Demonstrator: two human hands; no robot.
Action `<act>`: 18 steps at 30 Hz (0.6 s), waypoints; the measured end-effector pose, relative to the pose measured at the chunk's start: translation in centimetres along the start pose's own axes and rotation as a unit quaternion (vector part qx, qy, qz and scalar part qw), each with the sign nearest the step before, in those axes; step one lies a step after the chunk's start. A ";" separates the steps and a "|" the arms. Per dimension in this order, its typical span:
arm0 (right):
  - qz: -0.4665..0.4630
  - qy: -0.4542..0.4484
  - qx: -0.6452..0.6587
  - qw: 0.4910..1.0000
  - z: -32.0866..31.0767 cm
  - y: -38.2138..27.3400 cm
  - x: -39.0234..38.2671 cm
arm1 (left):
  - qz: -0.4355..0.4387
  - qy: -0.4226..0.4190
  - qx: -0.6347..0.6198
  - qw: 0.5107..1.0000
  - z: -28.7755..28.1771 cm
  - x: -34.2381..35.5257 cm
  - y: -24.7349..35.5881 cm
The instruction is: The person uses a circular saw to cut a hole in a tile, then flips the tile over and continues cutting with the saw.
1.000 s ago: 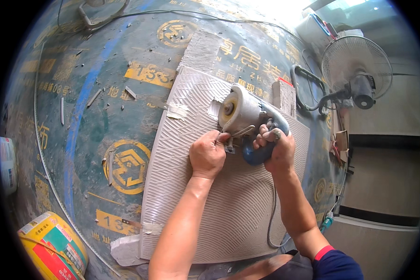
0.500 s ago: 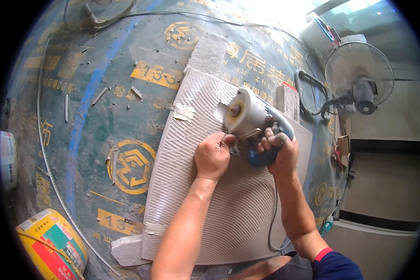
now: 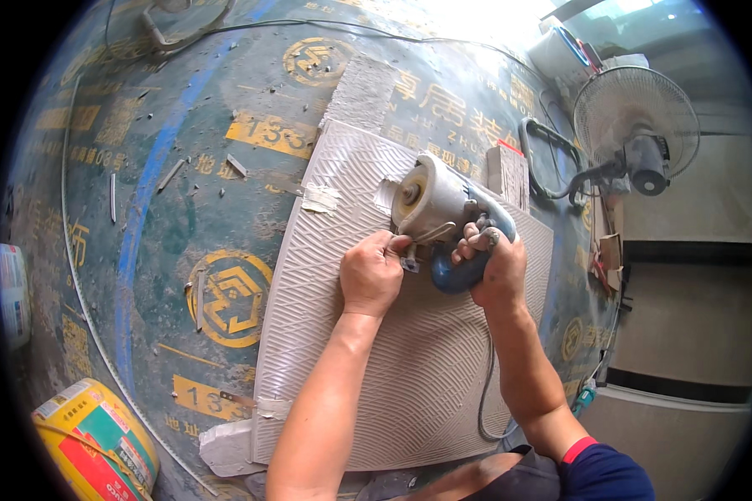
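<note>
A dusty power saw (image 3: pixel 426 200) with a silvery guard and a blue handle sits over a large ribbed tile (image 3: pixel 401 376) lying on the floor. My right hand (image 3: pixel 497 267) is closed round the saw's handle. My left hand (image 3: pixel 371 271) is closed on a small metal fitting at the lower front of the saw, thumb pressed against it. A small pale patch (image 3: pixel 319 199) sits on the tile left of the saw. The saw's cord runs down across the tile beside my right forearm.
A standing fan (image 3: pixel 637 125) is at right, with leaning panels (image 3: pixel 685 317). A yellow bucket (image 3: pixel 96 434) is lower left, a white bucket (image 3: pixel 12 296) at left edge. Wood blocks (image 3: pixel 507 171), a stone offcut (image 3: pixel 226 447), scraps and cables lie on the printed green floor covering (image 3: pixel 175 317).
The whole view shifted slightly right half a second ago and is back near its earlier framing now. My hands and the saw hold almost the same position on the tile.
</note>
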State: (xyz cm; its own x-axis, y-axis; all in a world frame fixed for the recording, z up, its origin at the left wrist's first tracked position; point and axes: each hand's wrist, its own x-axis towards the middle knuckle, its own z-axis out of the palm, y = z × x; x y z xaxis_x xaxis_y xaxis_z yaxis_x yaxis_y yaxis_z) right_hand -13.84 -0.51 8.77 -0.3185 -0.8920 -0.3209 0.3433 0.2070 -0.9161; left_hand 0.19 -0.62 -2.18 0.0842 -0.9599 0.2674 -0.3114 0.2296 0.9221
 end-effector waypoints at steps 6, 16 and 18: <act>0.006 0.023 0.004 1.000 0.2 -0.1 -0.2 | -0.003 -0.007 0.011 1.000 0.2 -0.2 -0.1; 0.004 0.026 0.002 1.000 -0.4 -0.1 -0.6 | -0.004 -0.033 0.066 0.997 0.3 -0.5 0.1; 0.001 0.014 0.009 1.000 -0.6 -0.1 -0.7 | -0.002 -0.037 0.064 0.997 0.3 -0.6 -0.3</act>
State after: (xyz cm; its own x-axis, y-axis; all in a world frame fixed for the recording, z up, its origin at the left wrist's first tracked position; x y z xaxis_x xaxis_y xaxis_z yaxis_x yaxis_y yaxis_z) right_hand -14.19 0.32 8.92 -0.3428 -0.8794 -0.3304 0.3608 0.2015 -0.9106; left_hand -0.02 -0.12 -2.71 0.0178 -0.9712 0.2377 -0.4304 0.2071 0.8786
